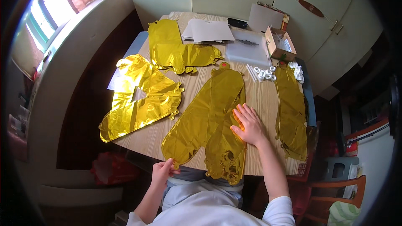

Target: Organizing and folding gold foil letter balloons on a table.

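Note:
A flat, uninflated gold foil balloon (209, 109) lies in front of me, its two lower legs reaching the table's near edge. At the bottom tip of its left leg, my left hand (164, 170) is closed in a pinch on the foil. My right hand (249, 126) lies spread on the balloon's right edge, fingers stretched out, where an orange-tinted edge shows beneath it. To the left rests a shinier gold foil balloon (140, 96) with an opening in it. An L-shaped gold foil balloon (165, 37) is behind that, and a long straight one (292, 111) lies at the right.
White ribbon rolls (265, 74) and thin white straws (252, 73) sit beyond my right hand. Farther back are white paper sheets (211, 30), a clear plastic sleeve (247, 50), a black case (237, 23) and an open cardboard box (281, 44). A wooden chair (351, 184) stands lower right.

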### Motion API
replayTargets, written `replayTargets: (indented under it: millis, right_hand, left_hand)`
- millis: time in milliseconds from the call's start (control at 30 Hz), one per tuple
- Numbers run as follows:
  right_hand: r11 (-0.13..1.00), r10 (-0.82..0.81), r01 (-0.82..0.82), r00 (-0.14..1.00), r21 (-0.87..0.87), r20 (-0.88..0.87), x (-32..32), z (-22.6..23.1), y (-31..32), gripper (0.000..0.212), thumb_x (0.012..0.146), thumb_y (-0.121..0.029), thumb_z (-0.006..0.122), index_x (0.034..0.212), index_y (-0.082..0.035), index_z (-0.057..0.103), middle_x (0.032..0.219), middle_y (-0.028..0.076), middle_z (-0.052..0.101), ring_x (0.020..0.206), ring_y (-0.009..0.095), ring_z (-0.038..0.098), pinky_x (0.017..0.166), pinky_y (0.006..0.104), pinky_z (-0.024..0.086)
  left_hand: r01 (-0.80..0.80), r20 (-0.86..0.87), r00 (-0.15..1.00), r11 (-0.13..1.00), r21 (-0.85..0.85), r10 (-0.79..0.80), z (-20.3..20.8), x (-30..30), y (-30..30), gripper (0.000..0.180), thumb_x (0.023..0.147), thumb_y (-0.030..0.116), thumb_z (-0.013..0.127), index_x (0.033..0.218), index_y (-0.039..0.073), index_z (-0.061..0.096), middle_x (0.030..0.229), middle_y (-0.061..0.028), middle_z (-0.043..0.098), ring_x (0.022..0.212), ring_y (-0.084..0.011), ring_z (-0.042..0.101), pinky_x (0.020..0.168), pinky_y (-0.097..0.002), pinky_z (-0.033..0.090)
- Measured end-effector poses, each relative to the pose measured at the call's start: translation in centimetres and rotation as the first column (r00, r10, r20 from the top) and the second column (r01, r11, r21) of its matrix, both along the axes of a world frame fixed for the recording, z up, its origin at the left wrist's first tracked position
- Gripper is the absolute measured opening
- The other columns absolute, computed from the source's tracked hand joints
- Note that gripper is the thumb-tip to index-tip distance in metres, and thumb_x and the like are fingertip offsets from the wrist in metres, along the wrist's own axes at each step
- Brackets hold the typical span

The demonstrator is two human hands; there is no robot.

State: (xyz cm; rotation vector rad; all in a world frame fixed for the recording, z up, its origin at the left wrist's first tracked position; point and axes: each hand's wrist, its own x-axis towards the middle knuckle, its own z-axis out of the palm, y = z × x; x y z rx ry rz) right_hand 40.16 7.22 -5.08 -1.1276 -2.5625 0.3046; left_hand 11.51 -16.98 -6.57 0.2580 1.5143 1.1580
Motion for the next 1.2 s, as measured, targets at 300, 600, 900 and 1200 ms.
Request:
replayTargets:
  millis: [300, 600, 900, 1200]
  right_hand:
    - [1.0, 0.0, 0.0, 1.0, -0.007, 0.023, 0.1, 0.3, -0.3, 0.062, 0.086, -0.046, 0.057, 0.134, -0.007, 0.048, 0.144, 0.012, 0.04, 0.136, 0.028, 0.032, 0.113, 0.0438, 0.02]
    - [1.0, -0.002, 0.002, 1.0, 0.006, 0.02, 0.2, -0.1, -0.3, 0.063, 0.086, -0.047, 0.055, 0.134, -0.008, 0.047, 0.143, 0.012, 0.041, 0.136, 0.027, 0.031, 0.114, 0.0436, 0.019]
    - [0.995, 0.013, 0.013, 0.962, 0.094, -0.274, 0.4, -0.4, -0.1, 0.05, 0.088, -0.04, 0.058, 0.126, -0.008, 0.055, 0.129, 0.011, 0.054, 0.125, 0.028, 0.044, 0.108, 0.0429, 0.028]
    - [0.974, -0.036, -0.087, 0.856, -0.211, -0.516, -0.2, 1.0, -1.6, 0.037, 0.084, -0.031, 0.064, 0.114, -0.01, 0.06, 0.076, 0.002, 0.065, 0.073, 0.018, 0.06, 0.08, 0.0343, 0.039]
  left_hand:
    - [0.006, -0.096, 0.995, 1.0, 0.021, -0.004, 0.2, 0.7, 0.2, 0.03, 0.09, 0.024, 0.06, 0.078, -0.002, 0.066, 0.073, -0.0123, 0.069, 0.057, -0.0139, 0.064, 0.052, -0.0221, 0.042]
    - [0.078, -0.272, 0.962, 0.964, 0.255, -0.006, 1.3, 1.3, -0.1, 0.015, 0.087, 0.009, 0.06, 0.078, -0.002, 0.066, 0.073, -0.0114, 0.068, 0.061, -0.0145, 0.064, 0.055, -0.0256, 0.047]
    - [0.761, -0.939, 0.31, 0.553, 0.339, 0.149, 8.0, 6.4, 5.6, 0.011, 0.06, 0.0, 0.068, 0.067, 0.003, 0.061, 0.119, -0.0199, 0.057, 0.113, -0.0374, 0.054, 0.089, -0.0417, 0.046]
    - [0.947, -0.996, 0.078, 0.314, 0.061, -0.042, 5.9, 10.9, 8.2, 0.014, 0.075, 0.018, 0.067, 0.073, 0.006, 0.06, 0.126, -0.0155, 0.053, 0.121, -0.0313, 0.049, 0.099, -0.0487, 0.038]
